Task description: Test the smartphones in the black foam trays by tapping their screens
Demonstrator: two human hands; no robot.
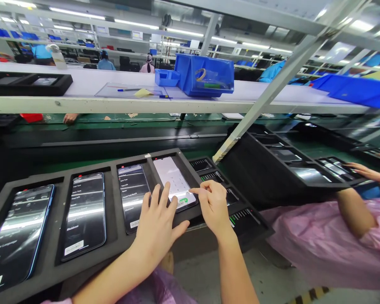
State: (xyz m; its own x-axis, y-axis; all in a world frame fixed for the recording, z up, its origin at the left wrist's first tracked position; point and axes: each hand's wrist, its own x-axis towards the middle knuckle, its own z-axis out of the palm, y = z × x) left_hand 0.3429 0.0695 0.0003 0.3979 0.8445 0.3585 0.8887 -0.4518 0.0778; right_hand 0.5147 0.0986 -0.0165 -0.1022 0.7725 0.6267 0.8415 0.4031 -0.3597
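Observation:
A black foam tray (112, 211) holds several smartphones, each in its own slot. The phone with the white keypad screen (167, 171) lies in the rightmost slot, a green button near its bottom. My right hand (213, 209) points its index finger at this screen's lower right edge; its other fingers are curled, holding nothing. Over the lower part of the same phone and its neighbour, my left hand (156, 230) is open with fingers spread. That neighbouring phone (131, 181) shows a dark text menu, as does the phone further left (85, 211). The leftmost phone (20, 232) carries glare.
Beside the tray stands another black tray (224, 185) with lit screens. A slanted metal post (266, 99) rises behind it. Blue bins (204, 76) sit on the white shelf (82, 103). At right, a co-worker's hand (364, 171) reaches over more phone trays (307, 162).

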